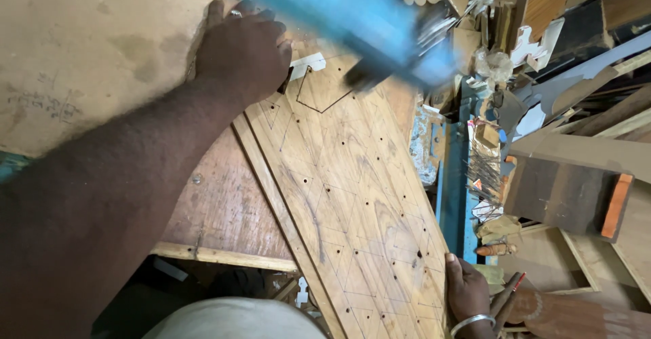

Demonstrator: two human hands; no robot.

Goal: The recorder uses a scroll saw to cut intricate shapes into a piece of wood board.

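Underneath everything lies a worn plywood worktop [224, 210], its near edge a pale strip with dark open space below. Offcuts and scrap timber [569, 108] crowd the right side around a blue metal frame [451, 190], so free room is mostly to the left, over a pale stained sheet [88, 47]. A long wooden plank [352, 190] runs diagonally from upper centre to lower right, marked with a pencilled triangle grid and small drilled holes, with a dark outline cut near its far end. The left hand [244, 51] presses flat, fingers spread, on the plank's far end. The right hand [466, 291], wearing a metal bangle, grips the plank's near right edge. A blurred blue tool [339, 13] crosses above.
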